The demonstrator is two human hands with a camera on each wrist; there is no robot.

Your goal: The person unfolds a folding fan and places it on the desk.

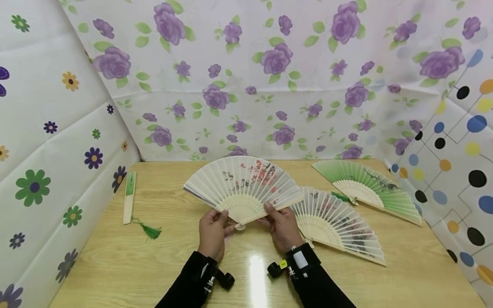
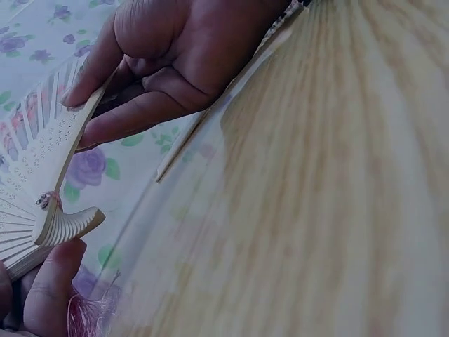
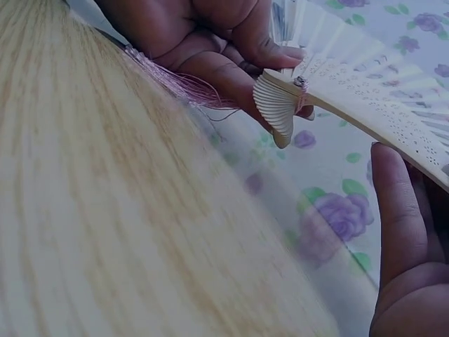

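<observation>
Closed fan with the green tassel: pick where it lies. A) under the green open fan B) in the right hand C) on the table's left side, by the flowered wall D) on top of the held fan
C: the closed fan lies alone on the table at the left, away from both hands.

White fan [image 1: 246,182] with red blossoms, green fan [image 1: 369,184], pale wooden table [image 1: 115,265], purple-rose backdrop [image 1: 269,85]
</observation>
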